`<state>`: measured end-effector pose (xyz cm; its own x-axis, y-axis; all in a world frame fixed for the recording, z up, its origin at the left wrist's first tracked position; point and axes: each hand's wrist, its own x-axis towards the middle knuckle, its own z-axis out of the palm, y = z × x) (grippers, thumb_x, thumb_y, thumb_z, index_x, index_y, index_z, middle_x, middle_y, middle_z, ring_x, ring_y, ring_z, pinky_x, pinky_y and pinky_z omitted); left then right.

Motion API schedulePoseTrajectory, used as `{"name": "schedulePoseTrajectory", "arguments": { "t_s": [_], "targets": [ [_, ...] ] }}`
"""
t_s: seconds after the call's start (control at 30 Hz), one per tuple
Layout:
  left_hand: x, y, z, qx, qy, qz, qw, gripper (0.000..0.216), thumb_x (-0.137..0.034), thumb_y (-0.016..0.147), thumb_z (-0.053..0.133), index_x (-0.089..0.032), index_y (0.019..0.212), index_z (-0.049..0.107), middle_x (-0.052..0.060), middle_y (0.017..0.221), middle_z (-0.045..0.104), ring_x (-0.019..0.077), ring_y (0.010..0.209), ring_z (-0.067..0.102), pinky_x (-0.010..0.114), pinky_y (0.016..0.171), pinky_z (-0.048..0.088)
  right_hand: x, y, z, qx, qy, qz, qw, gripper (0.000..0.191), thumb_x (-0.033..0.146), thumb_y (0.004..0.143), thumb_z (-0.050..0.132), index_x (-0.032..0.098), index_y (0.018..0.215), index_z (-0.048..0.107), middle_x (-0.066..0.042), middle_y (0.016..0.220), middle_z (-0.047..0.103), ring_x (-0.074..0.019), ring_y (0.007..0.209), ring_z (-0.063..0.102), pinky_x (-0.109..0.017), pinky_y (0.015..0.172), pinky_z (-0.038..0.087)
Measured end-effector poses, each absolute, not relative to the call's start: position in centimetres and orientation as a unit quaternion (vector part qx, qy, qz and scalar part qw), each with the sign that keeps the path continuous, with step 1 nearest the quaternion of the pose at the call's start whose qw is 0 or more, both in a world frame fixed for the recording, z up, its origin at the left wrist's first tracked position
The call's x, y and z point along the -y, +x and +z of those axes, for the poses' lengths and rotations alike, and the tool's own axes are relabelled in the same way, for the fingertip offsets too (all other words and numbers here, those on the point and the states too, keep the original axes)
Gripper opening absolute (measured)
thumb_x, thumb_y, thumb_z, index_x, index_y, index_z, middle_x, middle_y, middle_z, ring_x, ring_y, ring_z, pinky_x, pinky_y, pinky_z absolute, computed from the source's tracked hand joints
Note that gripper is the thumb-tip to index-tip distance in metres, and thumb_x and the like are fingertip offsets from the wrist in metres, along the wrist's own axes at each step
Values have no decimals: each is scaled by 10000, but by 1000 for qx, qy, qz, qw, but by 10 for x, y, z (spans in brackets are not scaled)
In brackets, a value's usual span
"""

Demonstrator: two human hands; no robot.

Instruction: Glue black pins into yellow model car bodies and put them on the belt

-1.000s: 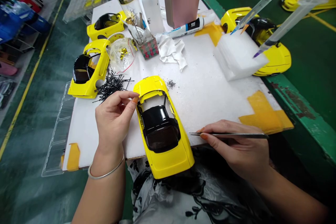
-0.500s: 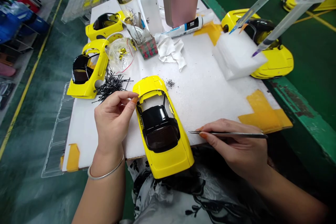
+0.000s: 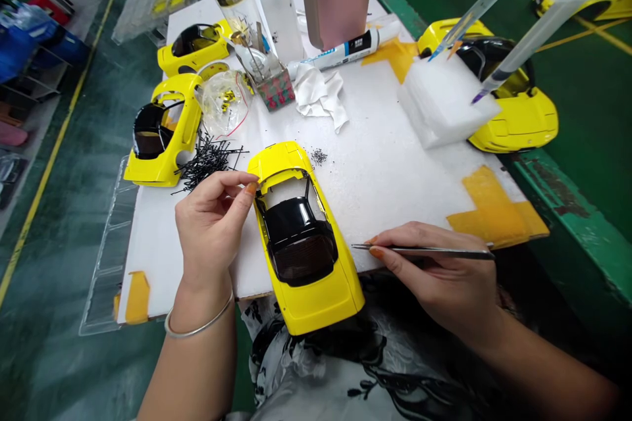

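1 glossy yellow toy-car body shell with a black top: lower centre of frame, top side up, long axis slanted, upper end leaning left, lower end right. Shiny black roof panel at mid-length; dark ribbed window panel below it; 1 unglazed opening above.

1 pair slim dark metal tweezers: right of centre, near horizontal, tips pointing left, just beside shell's right edge.

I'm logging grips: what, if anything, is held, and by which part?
The right hand holds tweezers near their tips. The left hand touches the yellow car body at one side; whether it grips there is unclear.
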<state>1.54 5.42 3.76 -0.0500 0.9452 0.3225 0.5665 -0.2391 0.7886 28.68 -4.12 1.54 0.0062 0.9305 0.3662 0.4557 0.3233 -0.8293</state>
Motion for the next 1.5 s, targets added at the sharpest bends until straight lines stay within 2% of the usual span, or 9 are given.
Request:
{"name": "schedulePoseTrajectory", "arguments": {
  "t_s": [0.63,0.9,1.27,1.5],
  "targets": [
    [-56,15,36,-574,655,442,214,110,-223,872,766,-234,968,818,-3,781,718,82,595,548,223,560,417,39,286,12,667,-500,248,493,134,61,886,754,195,889,765,7,813,787,-100,693,735,-189,660,569],
    [-56,14,36,-569,660,442,214,118,-206,871,756,-234,968,817,2,802,728,81,603,550,220,566,427,39,287,15,664,-497,251,499,139,56,873,766,193,894,776,-2,827,796,-103,711,746,-174,667,582],
    [-56,14,37,-565,660,443,220,111,-204,872,764,-239,965,814,-11,780,711,79,596,547,223,557,422,38,289,13,670,-475,267,504,202,64,882,748,254,940,787,-18,847,808,-180,704,763,-270,617,633],
    [-55,13,36,-566,659,443,224,122,-199,870,765,-248,970,815,-16,772,701,83,609,548,229,572,426,38,289,13,673,-463,277,506,231,74,908,726,286,984,779,-18,856,808,-195,710,761,-307,613,637]
  ]
}}
